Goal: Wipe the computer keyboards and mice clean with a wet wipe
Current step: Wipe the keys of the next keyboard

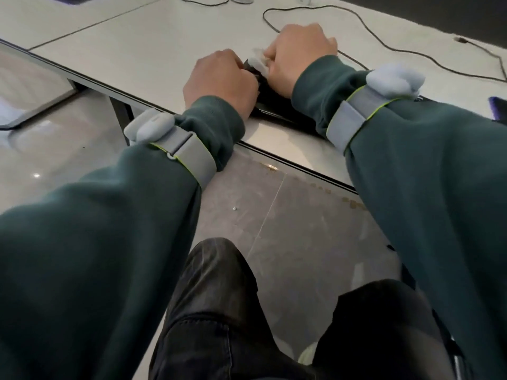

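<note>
Right hand [299, 53] curled, pinching crumpled white wet wipe [258, 63] on flat black keyboard [274, 105]. Left hand [219, 78] fisted at keyboard's left end, grip unclear. Keyboard on white desk [137, 50], near edge.

text: none readable | labels, brands: none readable | numbers, signs: none readable | surfaces in view: too blurred or plain

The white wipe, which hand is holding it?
The right hand, the one farther across the table: the white wipe bunches out beside its curled fingers. The left hand curls on the black object instead, nearer the table edge.
</note>
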